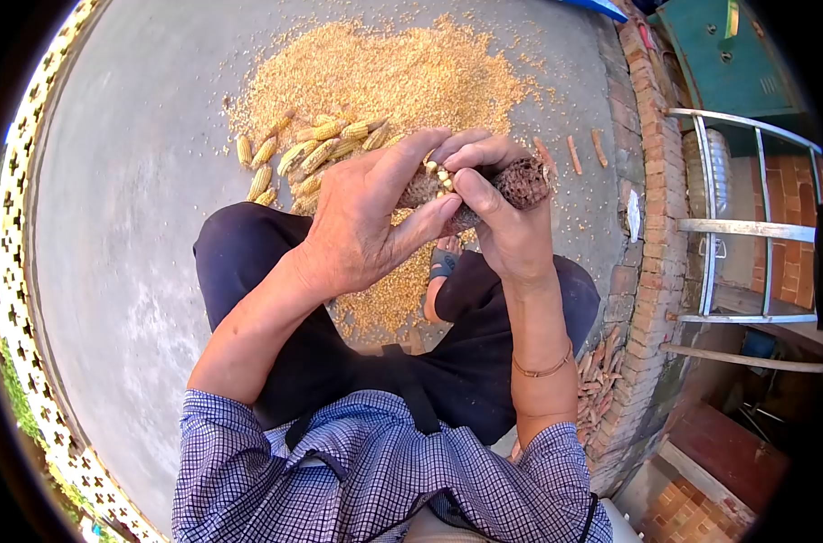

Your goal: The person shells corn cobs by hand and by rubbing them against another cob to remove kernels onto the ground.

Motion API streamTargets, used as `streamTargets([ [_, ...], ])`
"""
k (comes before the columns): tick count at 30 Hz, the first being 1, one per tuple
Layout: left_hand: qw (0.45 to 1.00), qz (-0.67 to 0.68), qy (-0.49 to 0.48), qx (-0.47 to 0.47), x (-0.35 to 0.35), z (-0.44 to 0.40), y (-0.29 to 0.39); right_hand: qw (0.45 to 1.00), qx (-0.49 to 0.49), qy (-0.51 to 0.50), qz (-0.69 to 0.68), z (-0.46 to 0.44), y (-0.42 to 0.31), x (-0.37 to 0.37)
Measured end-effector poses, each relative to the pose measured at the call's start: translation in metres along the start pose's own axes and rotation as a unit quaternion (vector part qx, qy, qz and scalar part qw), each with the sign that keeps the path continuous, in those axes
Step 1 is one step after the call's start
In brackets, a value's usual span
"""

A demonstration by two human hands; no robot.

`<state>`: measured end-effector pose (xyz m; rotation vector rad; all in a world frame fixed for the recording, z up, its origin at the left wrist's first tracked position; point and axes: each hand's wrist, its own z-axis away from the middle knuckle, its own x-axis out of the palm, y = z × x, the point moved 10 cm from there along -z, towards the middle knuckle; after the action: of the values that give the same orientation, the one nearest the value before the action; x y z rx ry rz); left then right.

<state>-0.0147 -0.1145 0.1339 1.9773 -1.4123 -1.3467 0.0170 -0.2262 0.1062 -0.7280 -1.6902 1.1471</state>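
Both hands are raised in front of my knees around one dark, mostly bare corn cob (523,184). My left hand (361,217) has its fingers curled over the cob's left part. My right hand (506,213) wraps the cob nearer its rough right end, which sticks out past the fingers. A few pale kernels (445,176) remain on the cob between the two thumbs. Beyond my left hand lie several yellow ears of corn (319,156), next to a wide pile of loose kernels (393,77).
More kernels (380,308) lie between my legs. A low brick wall (660,181) runs along the right, with a metal ladder-like frame (746,226) beyond it. Bare cobs (599,376) are heaped by the wall, and a few lie at the upper right. A patterned border (31,362) curves along the left.
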Motion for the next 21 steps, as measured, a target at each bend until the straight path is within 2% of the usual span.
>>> streamTargets([
  [3, 0.998, -0.042, -0.044, -0.012, 0.003, -0.001, 0.006, 1.000, 0.015, 0.004, -0.005, 0.000, 0.001, -0.001],
  [14, 0.996, -0.083, -0.036, 0.004, 0.008, 0.001, 0.007, 0.998, 0.018, 0.034, 0.054, 0.003, -0.002, -0.003],
  [17, 0.996, -0.079, -0.034, -0.003, 0.009, 0.001, 0.005, 0.992, 0.007, 0.063, 0.105, 0.004, -0.007, -0.003],
  [21, 0.993, -0.101, -0.057, -0.016, 0.013, 0.003, 0.006, 0.987, 0.040, 0.102, 0.117, 0.008, -0.004, -0.007],
])
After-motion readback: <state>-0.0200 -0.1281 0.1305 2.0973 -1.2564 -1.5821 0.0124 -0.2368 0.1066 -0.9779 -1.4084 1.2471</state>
